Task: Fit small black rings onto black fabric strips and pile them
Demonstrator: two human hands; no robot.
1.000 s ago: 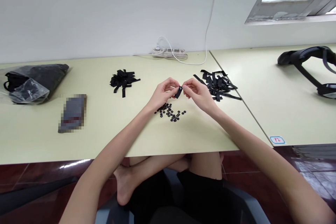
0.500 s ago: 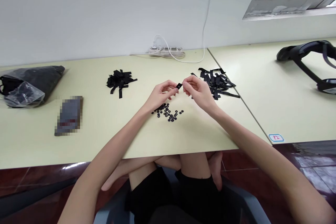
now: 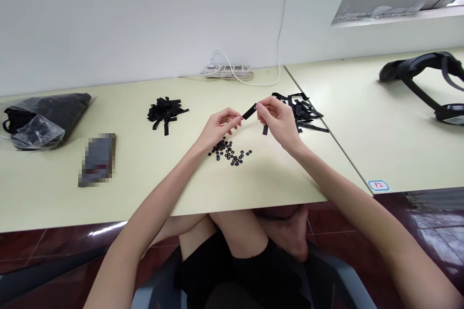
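A short black fabric strip [image 3: 249, 111] is held slantwise in the air above the table. My right hand [image 3: 277, 118] pinches its upper end between thumb and index finger. At the lower end, the closed thumb and forefinger of my left hand [image 3: 222, 126] grip the strip's tip. Small black round discs with holes [image 3: 236, 159] lie scattered on the table below my left hand. Behind my right hand spreads a loose pile of black strips [image 3: 303, 112], partly hidden by it. Another heap of black strips [image 3: 165, 110] lies farther left.
On the table's left are a black plastic bag [image 3: 54, 118] and a pixelated flat object [image 3: 97, 160]. A power strip [image 3: 228, 72] with a white cable sits against the wall. A black headset with straps [image 3: 420, 77] rests at right, past the table seam.
My right hand has risen slightly, and more of the strip shows between my hands. My left fingers have slid to its lower tip. My legs have shifted below the table.
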